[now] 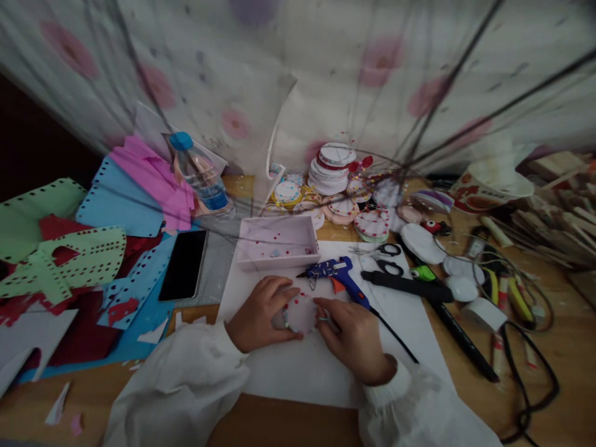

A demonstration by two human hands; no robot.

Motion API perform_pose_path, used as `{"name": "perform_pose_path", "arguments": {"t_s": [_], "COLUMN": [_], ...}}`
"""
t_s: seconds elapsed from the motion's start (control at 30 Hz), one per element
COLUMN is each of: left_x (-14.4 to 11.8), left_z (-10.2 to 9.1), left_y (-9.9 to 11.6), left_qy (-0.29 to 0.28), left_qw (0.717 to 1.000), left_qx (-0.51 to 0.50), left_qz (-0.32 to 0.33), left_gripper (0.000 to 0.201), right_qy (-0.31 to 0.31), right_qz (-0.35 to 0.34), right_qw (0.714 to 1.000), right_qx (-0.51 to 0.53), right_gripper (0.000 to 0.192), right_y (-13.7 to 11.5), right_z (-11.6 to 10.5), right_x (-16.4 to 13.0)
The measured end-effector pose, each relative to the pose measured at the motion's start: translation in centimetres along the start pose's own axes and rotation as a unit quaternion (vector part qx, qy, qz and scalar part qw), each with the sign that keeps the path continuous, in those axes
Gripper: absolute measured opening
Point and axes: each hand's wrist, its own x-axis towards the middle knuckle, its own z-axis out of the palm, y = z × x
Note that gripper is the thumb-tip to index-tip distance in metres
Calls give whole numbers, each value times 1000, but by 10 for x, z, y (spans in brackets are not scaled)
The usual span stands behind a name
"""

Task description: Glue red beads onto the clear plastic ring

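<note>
While both hands (263,315) (351,332) grip a beaded disc (302,312), glue gun (343,274) and box (279,259) lie beyond.

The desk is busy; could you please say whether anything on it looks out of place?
Slightly: a white scrap and pink scrap lie loose at near left, like stray offcuts, apart from the coloured sheets.

Wooden table (570,323), white paper sheet (288,372), black cable (525,411), probably wooden sticks (554,230)
</note>
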Motion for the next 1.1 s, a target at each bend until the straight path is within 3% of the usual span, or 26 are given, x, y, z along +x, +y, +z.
{"name": "perform_pose_path", "arguments": {"t_s": [0.3, 0.47, 0.83, 1.1], "left_x": [-1, -2, -2, 0], "left_z": [0, 1, 1, -1], "left_y": [-3, -4, -5, -2], "left_qy": [-7, -6, 15, -4], "left_qw": [1000, 1000, 999, 1000], "left_qx": [-2, -5, -14, -18], "left_qz": [12, 13, 29, 25], "left_gripper": [64, 63, 58, 87], "right_qy": [14, 25, 4, 15], "right_qz": [26, 48, 39, 54], "right_qw": [999, 998, 999, 998], "right_qx": [30, -9, -14, -11], "right_gripper": [23, 22, 17, 17], "right_y": [0, 2, -1, -1], "right_z": [0, 0, -2, -2], "right_x": [1, 1, 1, 1]}}
